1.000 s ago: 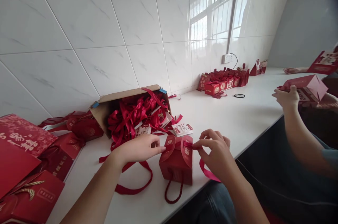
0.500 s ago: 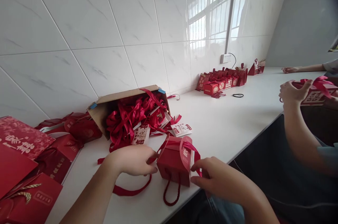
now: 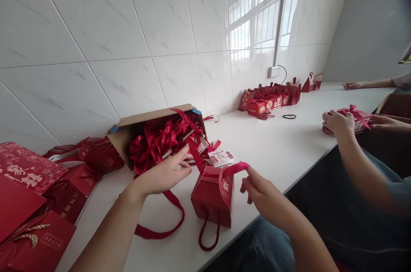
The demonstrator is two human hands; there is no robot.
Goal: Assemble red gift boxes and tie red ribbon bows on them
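A small red gift box (image 3: 210, 197) stands on the white table in front of me, with a dark red rope handle (image 3: 208, 247) hanging from its side onto the table. A red ribbon (image 3: 236, 168) passes through its top. Thumb and forefinger of my right hand (image 3: 261, 188) pinch the ribbon's end to the right of the box. My left hand (image 3: 165, 173), left of the box, has its fingertips closed at the ribbon's other, raised part; the exact grip is partly hidden. Below my left wrist, a long loop of red ribbon (image 3: 181, 220) lies on the table.
An open cardboard box (image 3: 120, 139) on its side spills red ribbons and a printed card (image 3: 221, 158). Red boxes and bags (image 3: 72, 190) crowd the left. Finished-looking red boxes (image 3: 266, 100) line the wall. At right, another person's hands (image 3: 342, 123) hold a red box (image 3: 358, 124).
My right hand has risen, pulling the ribbon's end up and right. My left hand has lifted, raising the ribbon on its side. The other person's box has moved left onto the table.
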